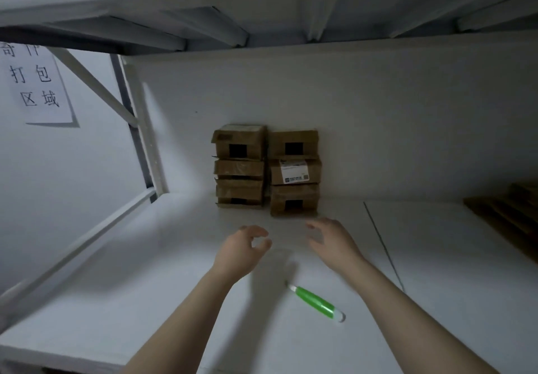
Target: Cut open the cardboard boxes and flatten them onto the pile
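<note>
Cutter: the green-handled cutter (316, 302) lies nearest the person on the white shelf board (145, 286). It sits between the two forearms and closer to the right one. Its long axis runs diagonally, with the pale tip pointing up-left toward the hands. Neither hand touches it.
Left hand: the left hand (243, 245) is held over the board with fingers and thumb curved loosely toward each other, and it holds nothing.
Right hand: the right hand (332, 242) is just beside the left, its fingers spread and bent as if ready to grasp, and it is also empty.
Key relation: both hands point straight ahead at the boxes, which lie just beyond the fingertips. The right hand is nearer the right stack (294, 172), whose bottom box sits directly in front of it. The left stack (239, 166) lies a little farther back from the left hand.
Boxes: the two stacks stand side by side against the back wall, almost touching. All the boxes look closed, so none appears cut yet. One box in the right stack carries a white label.
In the way: nothing lies between the hands and the boxes. Taking a lower box would likely disturb those above it.
Pile: the flattened cardboard pile (506, 213) lies far to the right, well apart from the stacks.
Surroundings: a paper sign (37, 85) hangs on the left wall, past a white frame upright (139, 123).
</note>
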